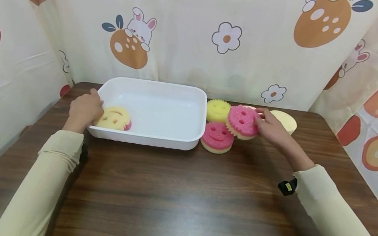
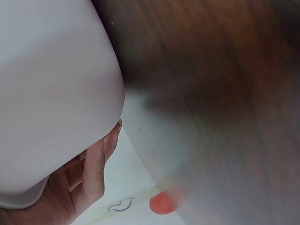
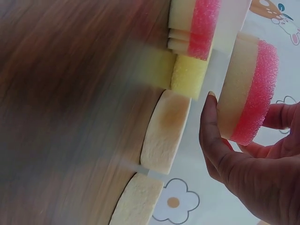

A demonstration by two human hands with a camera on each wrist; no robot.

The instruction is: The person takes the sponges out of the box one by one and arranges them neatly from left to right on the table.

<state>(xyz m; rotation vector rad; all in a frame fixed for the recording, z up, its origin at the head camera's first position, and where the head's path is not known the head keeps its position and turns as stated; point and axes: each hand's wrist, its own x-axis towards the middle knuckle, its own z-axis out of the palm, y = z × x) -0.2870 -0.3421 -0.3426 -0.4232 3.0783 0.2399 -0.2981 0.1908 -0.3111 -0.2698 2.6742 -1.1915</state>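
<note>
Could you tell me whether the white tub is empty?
Not empty. One yellow smiley sponge lies inside the white tub, at its left end, where the left hand touches it.

Dark wood-grain table (image 1: 178, 197), backed by printed cloth. On it: white plastic tub (image 1: 157, 139) left of centre; just right of the tub a pink smiley sponge (image 1: 217, 137) lying flat, a yellow smiley sponge (image 1: 217, 110) behind it, a cream round sponge (image 1: 285, 120) further right
</note>
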